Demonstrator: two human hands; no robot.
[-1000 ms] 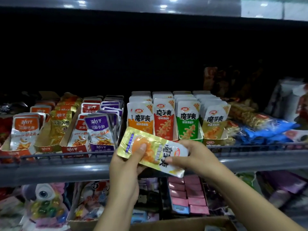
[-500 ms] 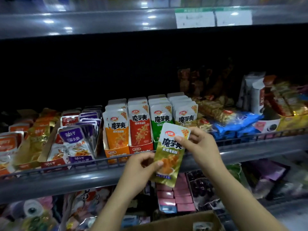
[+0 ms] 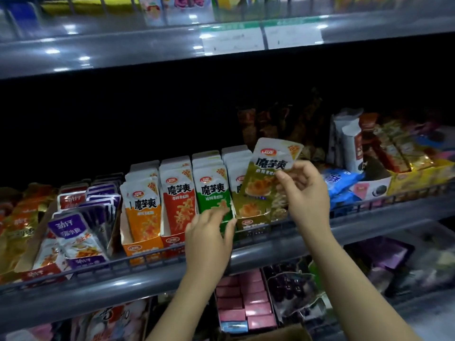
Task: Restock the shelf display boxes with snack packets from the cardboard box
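A person's right hand (image 3: pixel 305 193) pinches an olive-green snack packet (image 3: pixel 268 172) by its right edge, holding it upright just above the olive display box (image 3: pixel 251 223) at the right end of a row of four on the middle shelf (image 3: pixel 369 225). The left hand (image 3: pixel 209 238), fingers relaxed and its grip empty, rests against the front of the green display box (image 3: pixel 227 223). A corner of the cardboard box (image 3: pixel 278 333) shows at the bottom edge.
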